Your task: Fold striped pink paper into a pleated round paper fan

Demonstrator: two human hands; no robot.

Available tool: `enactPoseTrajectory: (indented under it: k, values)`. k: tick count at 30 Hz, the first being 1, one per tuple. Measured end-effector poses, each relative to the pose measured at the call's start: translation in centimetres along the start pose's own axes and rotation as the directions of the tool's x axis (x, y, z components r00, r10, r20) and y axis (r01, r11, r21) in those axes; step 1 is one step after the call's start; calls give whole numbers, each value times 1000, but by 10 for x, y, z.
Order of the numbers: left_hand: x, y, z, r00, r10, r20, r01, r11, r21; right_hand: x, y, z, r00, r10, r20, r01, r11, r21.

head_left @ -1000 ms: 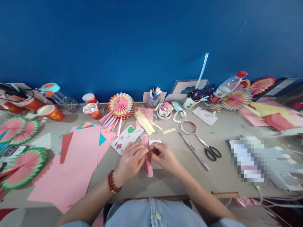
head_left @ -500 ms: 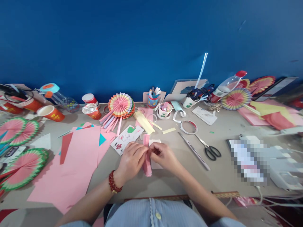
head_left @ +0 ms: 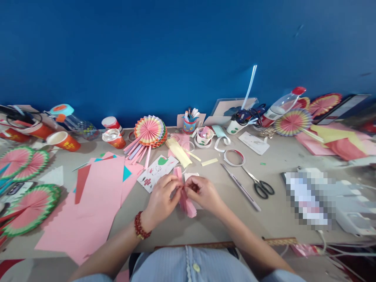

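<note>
A narrow strip of pleated pink paper (head_left: 188, 205) slants between my hands, its upper end leaning left and its lower end fanned slightly to the right. My left hand (head_left: 165, 197) pinches it at the middle from the left. From the other side, the closed fingers of my right hand (head_left: 204, 192) meet it at the same spot; what lies between those fingertips is hidden. A white printed card (head_left: 157, 172) lies just beyond my left hand. Beneath my right hand a pale piece of paper (head_left: 192, 177) partly shows.
Scissors (head_left: 260, 186), a silver pen-like cutter (head_left: 241, 187) and a tape roll (head_left: 234, 157) lie to the right. Pink paper sheets (head_left: 101, 196) cover the left. Finished paper fans (head_left: 149, 131), a paper cup (head_left: 64, 141) and a plastic bottle (head_left: 283, 105) stand along the blue wall (head_left: 176, 58).
The pleated pink paper has turned: its lower end swung right and its upper end left. My left fingers have curled in more around its middle. My right hand has barely moved.
</note>
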State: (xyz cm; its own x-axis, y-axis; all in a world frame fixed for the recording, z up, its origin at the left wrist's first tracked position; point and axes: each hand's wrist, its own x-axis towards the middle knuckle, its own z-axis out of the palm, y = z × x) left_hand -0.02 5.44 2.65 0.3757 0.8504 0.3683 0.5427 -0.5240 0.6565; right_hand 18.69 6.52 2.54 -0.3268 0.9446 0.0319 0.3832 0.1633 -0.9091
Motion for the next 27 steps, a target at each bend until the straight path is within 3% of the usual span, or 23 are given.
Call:
enactPoseTrajectory:
  k: [4,10,19,27]
  values:
    - [4,2,-4,994,-97,47,104,978,-180,1,3,1,1000,-7,-6,7,1000,-21]
    - [6,-2,-5,983,-157,97,178,943,-282,0,4,1,1000,-10,-2,10,1000,6]
    - [5,-4,-3,981,-169,93,189,939,-288,3,5,1,999,47,27,-50,991,126]
    - [5,-4,-2,983,-155,96,175,950,-258,4,19,4,995,72,71,-87,970,229]
